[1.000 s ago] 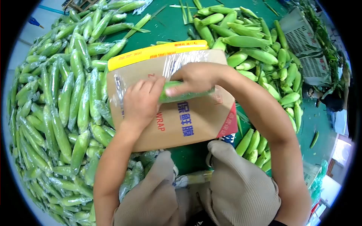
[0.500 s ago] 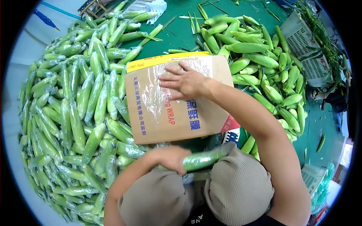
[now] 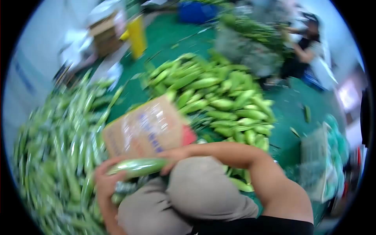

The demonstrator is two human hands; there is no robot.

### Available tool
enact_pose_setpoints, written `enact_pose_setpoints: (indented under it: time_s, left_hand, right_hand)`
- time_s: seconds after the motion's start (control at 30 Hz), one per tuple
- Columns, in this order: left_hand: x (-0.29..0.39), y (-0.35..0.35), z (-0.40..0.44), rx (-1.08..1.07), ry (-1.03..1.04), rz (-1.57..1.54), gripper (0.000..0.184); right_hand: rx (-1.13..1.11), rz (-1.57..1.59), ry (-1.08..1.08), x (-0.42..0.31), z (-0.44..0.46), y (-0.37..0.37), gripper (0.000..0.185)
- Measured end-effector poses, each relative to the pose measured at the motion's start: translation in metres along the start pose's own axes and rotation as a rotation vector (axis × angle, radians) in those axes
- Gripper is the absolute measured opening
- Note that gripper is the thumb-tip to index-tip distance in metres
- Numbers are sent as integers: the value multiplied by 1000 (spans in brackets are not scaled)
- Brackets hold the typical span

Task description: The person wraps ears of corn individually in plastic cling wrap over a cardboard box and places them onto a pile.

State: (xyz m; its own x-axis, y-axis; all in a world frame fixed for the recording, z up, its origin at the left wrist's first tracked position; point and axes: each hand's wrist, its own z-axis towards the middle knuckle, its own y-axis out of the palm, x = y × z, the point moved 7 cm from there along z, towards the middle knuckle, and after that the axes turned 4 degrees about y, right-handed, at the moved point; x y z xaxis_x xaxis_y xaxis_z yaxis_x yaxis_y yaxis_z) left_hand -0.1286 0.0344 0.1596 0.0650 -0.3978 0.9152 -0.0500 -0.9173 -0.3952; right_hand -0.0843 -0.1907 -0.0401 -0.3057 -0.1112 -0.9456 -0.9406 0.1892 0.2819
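An ear of corn (image 3: 139,167) in green husk, shiny as if wrapped in clear film, lies level in front of my knees. My left hand (image 3: 107,176) is closed around its left end. At its right end, my right hand (image 3: 174,157) has its fingers closed on the tip, somewhat smeared by motion. Just beyond both hands sits a cardboard cling-wrap box (image 3: 133,135), tilted in view, with glossy film across its top.
Film-wrapped ears (image 3: 58,156) pile up on the left. Unwrapped ears (image 3: 223,102) are heaped ahead on the green floor (image 3: 288,113). A crate (image 3: 313,160) with green netting stands at right. Another person (image 3: 303,51) sits at the back right beside a leaf-filled basket (image 3: 246,51).
My right hand has left the top of the box and come down to the right end of the ear. The view has swung to take in more of the room, and the picture is blurred.
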Motion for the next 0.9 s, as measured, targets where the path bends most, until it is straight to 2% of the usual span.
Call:
enact_pose_setpoints:
  time_s: [0.03,0.07,0.1,0.13,0.17,0.2,0.23,0.27,0.3,0.37,0.43,0.47,0.53,0.6,0.7,0.77,0.83,0.9]
  left_hand:
    - [-5,-34,8,258,255,-141,39]
    - [-5,-56,18,526,472,-313,35]
    - [17,-51,18,692,587,-848,46]
    - [30,-63,21,626,675,-1008,50]
    - [49,-74,16,624,700,-1071,52]
    - [69,-85,9,622,726,-1132,54]
    - [88,-85,-8,693,684,-1100,53]
    - [76,-98,-4,539,723,-1065,58]
    - [81,-91,-11,535,734,-909,70]
    - [75,-41,-17,221,718,-868,73]
    - [61,-2,-16,141,604,-896,57]
    - [77,4,-23,140,669,-896,61]
    - [102,14,-40,138,769,-893,86]
    - [100,16,-44,-4,823,-835,77]
    - [41,-8,-45,315,758,-466,70]
    - [29,-31,-97,733,556,-297,51]
    - [17,-62,-155,928,337,3,63]
    - [31,-74,-224,1003,210,226,100]
  right_hand:
    - [100,-158,-171,-87,3,8,72]
    - [299,-488,-116,-128,18,-8,74]
    - [284,-502,-101,-182,20,13,71]
    - [269,-516,-86,-236,22,36,68]
    - [209,-527,-46,-247,41,48,71]
    - [162,-499,-132,-254,60,61,62]
    - [146,-513,-78,-258,64,74,47]
    - [113,-420,-79,-253,66,88,45]
    - [45,-271,-21,-244,64,101,45]
    - [-35,-165,-70,-239,54,108,33]
    - [-35,-187,38,-226,49,109,32]
    - [-21,-184,48,-224,45,111,29]
    - [-20,-191,53,-221,47,105,29]
    - [-44,-176,53,-211,51,108,28]
    - [-43,-153,57,-196,18,113,30]
    - [-62,-100,93,-174,-22,123,33]
    - [-55,-53,197,-163,-66,111,38]
    - [-15,0,303,-162,-93,83,43]
